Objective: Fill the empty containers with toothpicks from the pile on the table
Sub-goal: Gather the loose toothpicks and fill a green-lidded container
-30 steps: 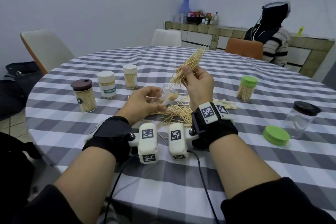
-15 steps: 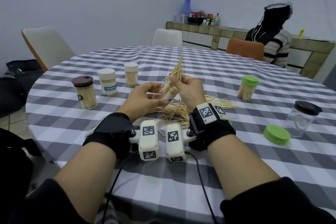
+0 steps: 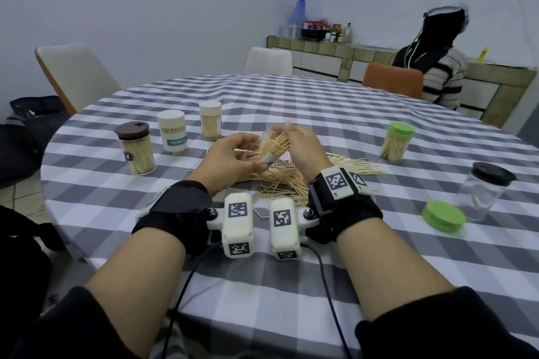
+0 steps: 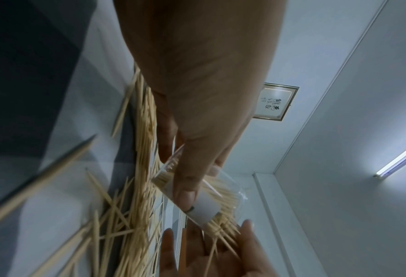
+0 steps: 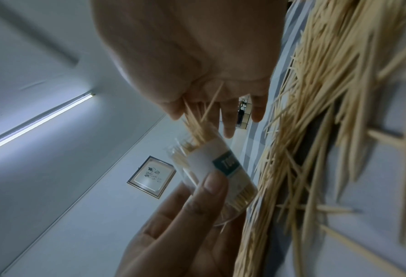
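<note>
Nearest me, on the round table [image 3: 262, 285] under its grey-and-white checked cloth, lies the loose pile of pale wooden toothpicks [image 3: 280, 181]. Just above it the left hand [image 3: 230, 159] grips a small clear plastic container with a white label [image 3: 269, 158], tilted, thumb and fingers curled round its body. A fan of toothpicks [image 3: 274, 144] sticks out of its mouth. The right hand [image 3: 303, 148] hangs over those tips with relaxed, spread fingers [image 5: 227, 121], gripping nothing. Farther left stand three filled jars: brown-lidded [image 3: 135, 148], white-lidded labelled [image 3: 172, 132] and cream-lidded [image 3: 210, 120].
</note>
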